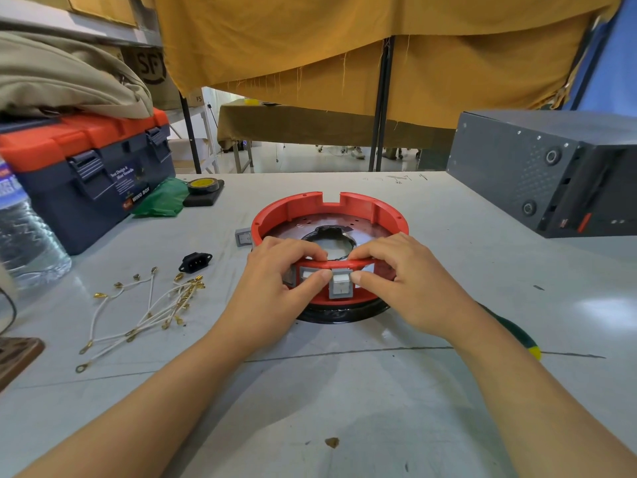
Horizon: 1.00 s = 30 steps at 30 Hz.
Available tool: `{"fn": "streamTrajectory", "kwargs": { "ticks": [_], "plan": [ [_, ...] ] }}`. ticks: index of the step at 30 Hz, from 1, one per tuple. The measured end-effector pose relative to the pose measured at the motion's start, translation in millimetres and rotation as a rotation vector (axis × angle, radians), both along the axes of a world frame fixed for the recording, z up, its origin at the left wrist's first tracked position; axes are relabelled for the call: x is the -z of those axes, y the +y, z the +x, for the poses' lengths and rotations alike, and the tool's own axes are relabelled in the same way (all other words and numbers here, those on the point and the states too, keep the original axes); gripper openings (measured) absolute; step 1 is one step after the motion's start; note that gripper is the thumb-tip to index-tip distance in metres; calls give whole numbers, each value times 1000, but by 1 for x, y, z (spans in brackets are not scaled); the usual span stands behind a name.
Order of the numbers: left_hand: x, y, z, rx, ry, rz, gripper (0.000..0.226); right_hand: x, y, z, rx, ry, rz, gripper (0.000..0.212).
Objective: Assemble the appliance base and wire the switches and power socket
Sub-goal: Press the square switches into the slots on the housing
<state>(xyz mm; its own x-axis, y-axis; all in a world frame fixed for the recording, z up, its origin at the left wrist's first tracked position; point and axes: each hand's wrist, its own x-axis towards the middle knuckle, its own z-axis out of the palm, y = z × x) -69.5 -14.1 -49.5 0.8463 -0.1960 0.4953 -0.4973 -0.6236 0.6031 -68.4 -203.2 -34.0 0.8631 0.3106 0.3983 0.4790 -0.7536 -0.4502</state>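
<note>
I see my left hand (275,270) and right hand (401,270) both pinching a grey rocker switch (339,283) at the near wall of the red round base (362,205), mid-surface (344,391). Loose wires (151,308) lie left.

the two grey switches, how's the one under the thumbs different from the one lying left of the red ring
The switch under the thumbs sits in the front wall of the red ring, rocker facing the camera; the loose switch lies on the table against the ring's outer left side. The left hand and right hand press the first; nothing touches the loose one. Both are grey-framed with pale rockers.
</note>
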Motion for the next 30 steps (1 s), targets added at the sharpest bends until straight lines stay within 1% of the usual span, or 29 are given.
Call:
{"fn": "streamTrajectory", "kwargs": {
  "ticks": [8, 19, 22, 26, 30],
  "plan": [
    [1, -3, 0, -23, 11, -17, 18, -1, 3, 1, 30, -18, 3, 20],
    [5, -4, 1, -35, -13, 9, 15, 1, 2, 2, 5, -36, 20, 19],
    [6, 0, -1, -18, -22, 51, 19, 0, 0, 0, -8, -26, -9, 23],
    [7, 6, -1, 23, -17, 174, 37, 1, -3, -1, -18, -26, -82, 34],
    [7, 3, -2, -6, -2, 176, 41, 3, -3, 0, -14, -52, -106, 35]
  ]
}}
